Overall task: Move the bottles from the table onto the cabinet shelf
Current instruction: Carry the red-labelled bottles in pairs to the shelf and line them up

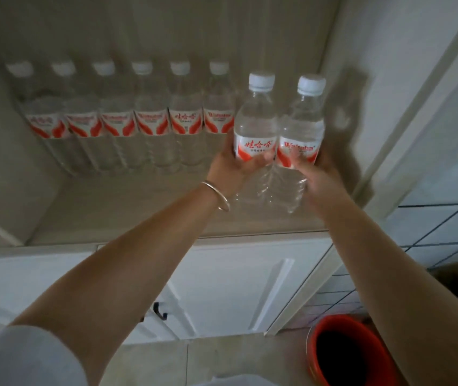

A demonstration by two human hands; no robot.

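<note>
I am holding two clear ribbed plastic bottles upright over the pale cabinet shelf (127,207), side by side and touching: my left hand (232,169) is gripping the left bottle (254,129), labelled 娃哈哈, and my right hand (312,176) is gripping the right bottle (303,129), which probably reads Wahaha. Six matching white-capped shelved bottles (127,121) are lining the back, blurred.

Dim, soft indoor light. The shelved bottles (127,118) look blurred, and a hand-and-bottle shadow (347,107) falls on the cabinet wall. Wide-angle bending skews the edges.
</note>
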